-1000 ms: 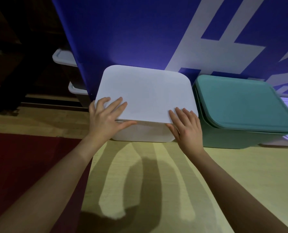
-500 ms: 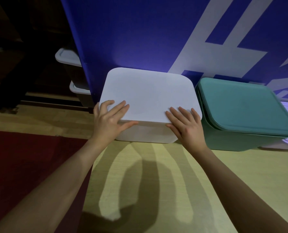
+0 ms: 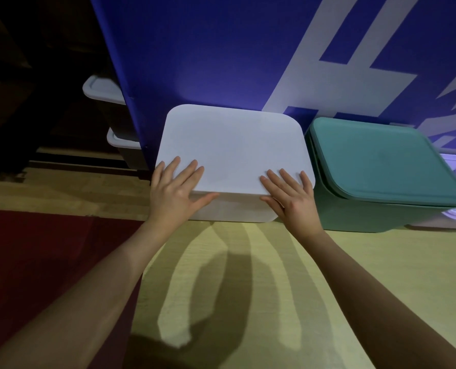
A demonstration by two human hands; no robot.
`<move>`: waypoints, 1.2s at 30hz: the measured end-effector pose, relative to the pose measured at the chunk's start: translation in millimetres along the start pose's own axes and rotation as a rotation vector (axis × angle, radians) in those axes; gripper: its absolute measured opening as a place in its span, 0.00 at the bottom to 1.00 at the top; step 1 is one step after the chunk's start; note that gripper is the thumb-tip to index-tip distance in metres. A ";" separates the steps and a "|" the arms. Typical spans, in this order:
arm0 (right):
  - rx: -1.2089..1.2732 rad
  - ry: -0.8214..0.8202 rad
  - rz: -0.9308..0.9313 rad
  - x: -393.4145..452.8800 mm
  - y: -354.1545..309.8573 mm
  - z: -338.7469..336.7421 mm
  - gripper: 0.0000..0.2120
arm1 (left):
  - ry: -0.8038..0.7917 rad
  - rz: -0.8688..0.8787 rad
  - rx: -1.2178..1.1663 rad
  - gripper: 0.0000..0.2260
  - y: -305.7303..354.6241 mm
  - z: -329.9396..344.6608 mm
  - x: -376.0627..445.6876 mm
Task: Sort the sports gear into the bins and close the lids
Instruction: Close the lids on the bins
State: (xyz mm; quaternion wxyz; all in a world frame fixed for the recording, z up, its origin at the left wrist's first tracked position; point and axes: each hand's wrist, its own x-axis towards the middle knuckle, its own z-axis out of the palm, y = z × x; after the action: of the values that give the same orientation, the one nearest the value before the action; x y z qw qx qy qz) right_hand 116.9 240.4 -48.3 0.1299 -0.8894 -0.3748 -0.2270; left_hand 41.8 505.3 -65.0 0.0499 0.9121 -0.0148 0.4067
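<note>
Now I am pressing both hands flat on the white lid (image 3: 234,150), which is lying on the white bin (image 3: 237,209) on the wooden floor (image 3: 367,262). My left hand (image 3: 173,190) is resting on the lid's near left corner, fingers straight and spread, thumb reaching along the front edge. My right hand (image 3: 290,195) is lying on the near right corner the same way, fingers straight and holding nothing. Just beside the white bin on the right, a teal bin (image 3: 367,217) is sitting with its teal lid (image 3: 381,161) on top. Both bins are standing against a blue banner (image 3: 221,49) with white lettering. A red mat (image 3: 35,249) is lying on the floor to my left.
</note>
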 end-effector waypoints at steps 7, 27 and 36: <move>0.097 -0.085 0.104 3.4 -9.2 -13.5 0.20 | -0.197 -0.095 -0.023 0.26 7.5 -9.8 3.7; -0.174 -0.007 0.196 -24.5 77.7 -60.1 0.17 | -0.657 0.149 -0.232 0.22 168.1 21.6 87.0; 0.226 -0.069 0.240 -36.1 115.0 -76.0 0.19 | -0.754 0.171 -0.186 0.21 196.1 44.8 99.8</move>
State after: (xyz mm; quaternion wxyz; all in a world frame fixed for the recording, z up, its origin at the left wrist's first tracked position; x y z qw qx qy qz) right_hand 154.8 109.2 -7.8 0.2421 -0.9149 -0.2932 -0.1356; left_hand 128.4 307.0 -5.1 0.0894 0.9845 -0.1446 0.0430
